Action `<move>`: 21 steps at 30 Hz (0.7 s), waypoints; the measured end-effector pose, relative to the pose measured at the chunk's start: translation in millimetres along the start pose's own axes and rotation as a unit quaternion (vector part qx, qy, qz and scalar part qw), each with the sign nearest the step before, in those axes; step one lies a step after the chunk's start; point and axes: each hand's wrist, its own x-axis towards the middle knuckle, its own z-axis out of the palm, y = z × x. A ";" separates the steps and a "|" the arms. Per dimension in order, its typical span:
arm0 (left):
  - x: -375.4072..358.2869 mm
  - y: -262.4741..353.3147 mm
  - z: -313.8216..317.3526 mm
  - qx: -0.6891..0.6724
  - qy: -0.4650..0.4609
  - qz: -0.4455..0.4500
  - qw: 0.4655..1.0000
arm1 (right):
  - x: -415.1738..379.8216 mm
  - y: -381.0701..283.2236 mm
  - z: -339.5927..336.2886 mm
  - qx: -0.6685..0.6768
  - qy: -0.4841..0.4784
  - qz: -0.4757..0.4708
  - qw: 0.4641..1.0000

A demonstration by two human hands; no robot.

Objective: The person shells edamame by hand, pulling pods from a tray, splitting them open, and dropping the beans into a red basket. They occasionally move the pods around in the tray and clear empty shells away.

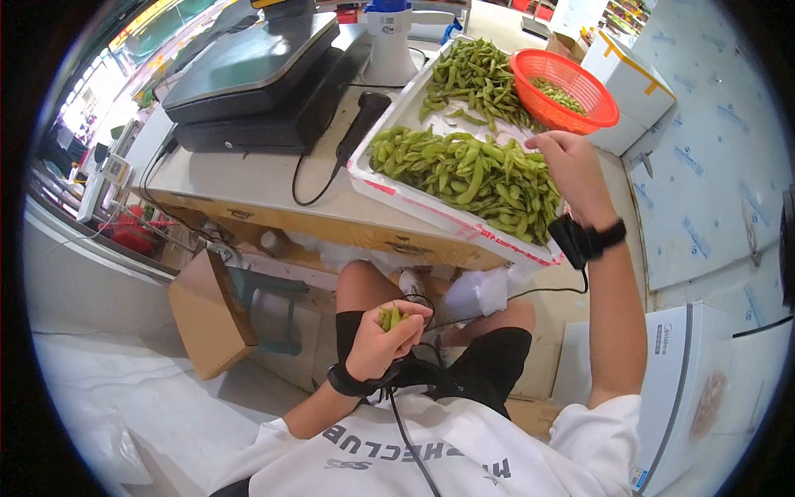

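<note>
My left hand (383, 341) is closed around a few green soybean pods (392, 318), held low over my lap. My right hand (574, 172) reaches over the right side of a white foam box (451, 217), its thumb and fingers pinched together; whatever is between them is too small to make out. Just below and left of it lies a heap of soybean pods (464, 176) in the near part of the box. A second pile of pods (472, 79) fills the far part. Beyond my right hand, a red plastic basket (598, 87) contains small shelled beans (559, 95).
On the counter (240, 178) to the left stand a weighing scale (252, 74), a black handheld device (362, 124) and a white-and-blue megaphone (389, 45). A cardboard box (211, 315) is at lower left, a white fridge (679, 398) at lower right. Cables run from both wrist straps.
</note>
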 end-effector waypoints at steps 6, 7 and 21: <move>-2.7 5.5 2.5 0.070 -0.047 0.031 0.996 | -124.6 -24.7 36.7 0.161 -0.241 0.053 0.956; -0.6 4.0 3.9 0.084 -0.066 0.048 0.993 | -142.7 -24.7 44.9 0.148 -0.315 0.099 0.932; 10.8 -2.1 16.0 0.027 -0.103 -0.127 0.986 | -205.0 20.4 73.0 0.186 -0.151 0.106 0.965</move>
